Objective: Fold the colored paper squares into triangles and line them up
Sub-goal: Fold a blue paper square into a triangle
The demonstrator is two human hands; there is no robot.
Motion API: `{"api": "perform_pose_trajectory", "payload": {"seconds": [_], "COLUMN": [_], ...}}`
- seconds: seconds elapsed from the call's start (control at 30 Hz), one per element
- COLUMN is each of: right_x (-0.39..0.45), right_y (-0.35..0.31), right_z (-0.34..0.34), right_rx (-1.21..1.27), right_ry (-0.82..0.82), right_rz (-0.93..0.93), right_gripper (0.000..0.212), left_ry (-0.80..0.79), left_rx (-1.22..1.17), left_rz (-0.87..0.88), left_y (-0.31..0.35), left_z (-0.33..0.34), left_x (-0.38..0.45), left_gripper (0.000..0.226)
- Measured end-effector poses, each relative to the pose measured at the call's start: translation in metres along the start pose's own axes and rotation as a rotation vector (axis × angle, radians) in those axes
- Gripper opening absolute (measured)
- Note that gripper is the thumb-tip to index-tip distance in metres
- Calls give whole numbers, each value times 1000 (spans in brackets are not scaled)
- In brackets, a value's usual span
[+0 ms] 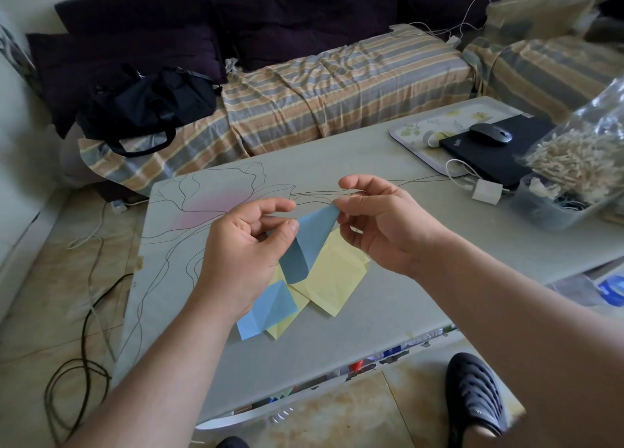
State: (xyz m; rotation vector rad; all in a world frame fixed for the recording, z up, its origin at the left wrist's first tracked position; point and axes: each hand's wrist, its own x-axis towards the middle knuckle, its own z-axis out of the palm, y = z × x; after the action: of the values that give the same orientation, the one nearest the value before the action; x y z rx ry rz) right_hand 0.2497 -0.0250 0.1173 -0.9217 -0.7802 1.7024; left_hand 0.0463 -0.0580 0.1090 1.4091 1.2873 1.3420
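A blue paper square (309, 241) hangs bent in the air above the table (388, 306). My left hand (246, 245) pinches its left edge between thumb and fingers. My right hand (381, 221) pinches its upper right corner. Below them on the table lie a creased yellow sheet (334, 275), another yellow sheet (287, 319) and a creased blue sheet (270, 309), overlapping one another. My left hand hides part of the pile.
At the table's far right stand a floral tray (422, 130), a black laptop (486, 150) with a mouse (490, 133), a white charger (486, 192) and a plastic tub (547, 208) under a bag of sticks. A striped sofa (337, 89) lies behind. Cables cross the floor on the left.
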Motion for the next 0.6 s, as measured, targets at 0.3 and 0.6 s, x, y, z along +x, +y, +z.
{"api": "perform_pose_trajectory", "payload": {"seconds": [0.3,0.6], "right_x": [-5,-3], "right_y": [12,19], "right_z": [4,7], "right_rx": [-240,-443], "right_ry": [-125,-104], "right_rz": [118,110], "right_gripper": [24,23], "left_ry": [51,30], "left_rx": [-15,-152], "left_rz": [-35,-119], "left_y": [-3,-5], "left_z": [4,9], "left_x": [1,2], "left_gripper": [21,23]}}
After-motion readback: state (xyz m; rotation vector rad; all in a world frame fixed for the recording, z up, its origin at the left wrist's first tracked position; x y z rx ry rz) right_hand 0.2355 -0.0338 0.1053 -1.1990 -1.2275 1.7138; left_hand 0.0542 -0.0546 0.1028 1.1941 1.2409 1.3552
